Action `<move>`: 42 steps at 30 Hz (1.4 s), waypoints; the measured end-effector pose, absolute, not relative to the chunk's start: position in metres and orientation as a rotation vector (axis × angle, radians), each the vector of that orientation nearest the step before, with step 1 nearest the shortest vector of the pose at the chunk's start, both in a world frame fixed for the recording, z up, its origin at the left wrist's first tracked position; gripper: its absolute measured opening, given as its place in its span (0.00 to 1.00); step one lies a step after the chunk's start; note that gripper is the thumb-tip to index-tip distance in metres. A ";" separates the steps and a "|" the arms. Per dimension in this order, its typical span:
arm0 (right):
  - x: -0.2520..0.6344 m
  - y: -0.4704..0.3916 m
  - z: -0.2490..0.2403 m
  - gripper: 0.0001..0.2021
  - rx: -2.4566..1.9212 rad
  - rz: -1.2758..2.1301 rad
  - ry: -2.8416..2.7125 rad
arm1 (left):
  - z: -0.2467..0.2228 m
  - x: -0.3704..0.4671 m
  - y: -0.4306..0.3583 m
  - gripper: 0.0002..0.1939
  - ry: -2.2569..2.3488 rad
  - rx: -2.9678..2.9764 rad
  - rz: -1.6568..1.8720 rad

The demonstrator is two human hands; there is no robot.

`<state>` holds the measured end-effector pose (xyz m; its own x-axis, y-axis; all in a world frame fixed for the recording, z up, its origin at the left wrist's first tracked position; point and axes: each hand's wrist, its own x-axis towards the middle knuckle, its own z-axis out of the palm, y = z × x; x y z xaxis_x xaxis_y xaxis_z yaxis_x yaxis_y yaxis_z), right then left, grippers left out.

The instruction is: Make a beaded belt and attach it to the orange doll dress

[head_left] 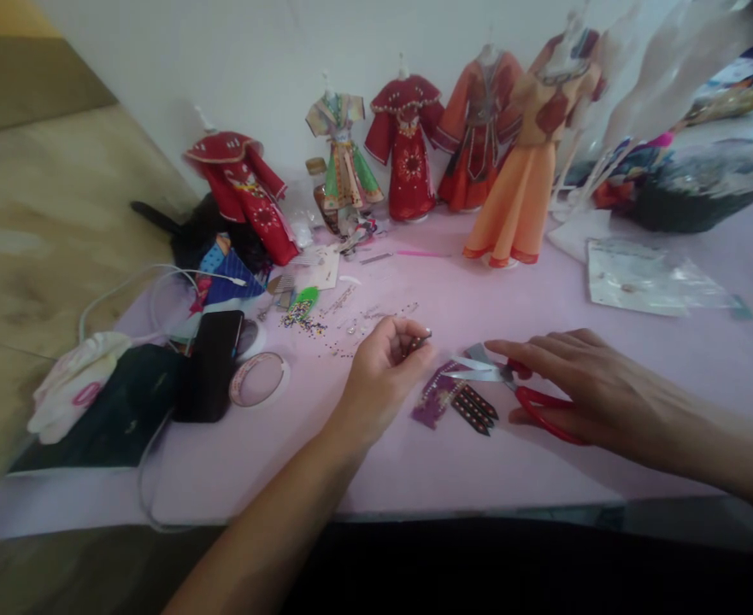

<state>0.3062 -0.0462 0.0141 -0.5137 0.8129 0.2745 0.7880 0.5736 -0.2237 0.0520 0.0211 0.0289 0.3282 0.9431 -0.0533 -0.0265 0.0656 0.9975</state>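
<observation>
My left hand (385, 367) pinches a small dark studded strip (416, 343) between thumb and fingers, above the pink table (299, 465). In my right hand (568, 376) are red-handled scissors (546, 414), their blades parted and pointing left toward my left hand. Beneath the blades lies a purple patterned piece (437, 397) with a beaded edge. Dark studded strips with pointed ends (474, 408) rest just right of it. A small grey piece (477, 352) sits behind the blades.
Several small dressed forms (410, 154) stand along the wall. Scattered beads (305, 320), a tape roll (259, 380) and a black phone (210, 367) lie at left. Plastic packets (645, 278) and a dark basket (690, 201) are at right. A white cable (142, 478) crosses the left edge.
</observation>
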 end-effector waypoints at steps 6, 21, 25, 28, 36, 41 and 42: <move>0.297 -0.046 0.011 0.21 -1.333 -0.076 -2.496 | 0.030 0.053 0.022 0.09 0.991 1.377 0.901; 0.304 -0.036 -0.005 0.22 -1.362 -0.038 -2.399 | 0.022 0.066 0.033 0.08 1.114 1.421 0.890; 0.309 -0.035 -0.009 0.23 -1.506 -0.240 -2.417 | 0.022 0.073 0.036 0.08 1.140 1.450 0.856; 0.318 -0.036 -0.009 0.25 -1.492 0.051 -2.378 | 0.024 0.077 0.037 0.08 1.160 1.509 0.826; 0.333 -0.029 0.025 0.27 -1.319 0.281 -2.395 | 0.035 0.088 0.043 0.09 1.089 1.417 0.868; 0.333 -0.019 0.029 0.22 -1.360 0.358 -2.517 | 0.038 0.094 0.046 0.10 1.097 1.381 0.872; 0.335 -0.019 0.027 0.22 -1.370 0.372 -2.523 | 0.037 0.095 0.048 0.10 1.106 1.385 0.872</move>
<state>0.3346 -0.0185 0.0270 -0.5287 0.8437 0.0930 0.7810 0.5264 -0.3362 0.0945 0.0478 0.0369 0.2916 0.9529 -0.0829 0.1410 0.0429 0.9891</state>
